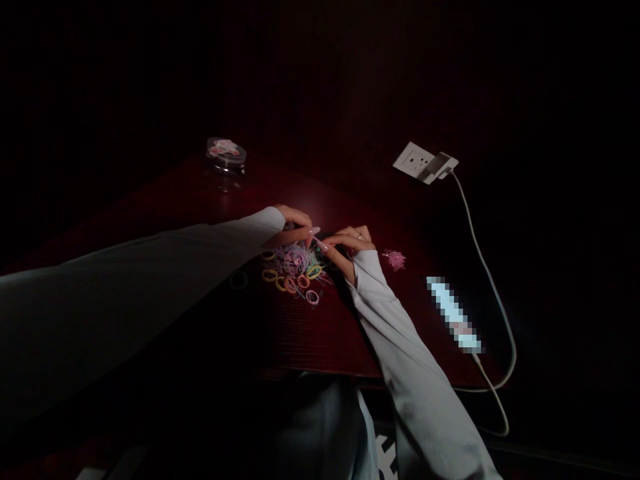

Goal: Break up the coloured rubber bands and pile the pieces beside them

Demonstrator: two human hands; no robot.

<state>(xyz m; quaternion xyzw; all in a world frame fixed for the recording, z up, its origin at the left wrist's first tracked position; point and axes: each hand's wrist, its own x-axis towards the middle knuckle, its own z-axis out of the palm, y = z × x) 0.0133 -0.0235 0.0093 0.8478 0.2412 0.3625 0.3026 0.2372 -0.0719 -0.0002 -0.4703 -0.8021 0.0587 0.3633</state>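
Pinching: your left hand [295, 223] and right hand [354, 243], curled, fingertips meeting; cannot tell what they grip.
Elastic hair ties [295, 267]: piled on the red wooden table [310, 333], just beneath your hands.

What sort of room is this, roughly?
Probably a dim room at home, maybe a bedroom desk: a dark red wooden tabletop, a wall socket with a white cable, and a clear jar with a floral lid near loose hair ties.
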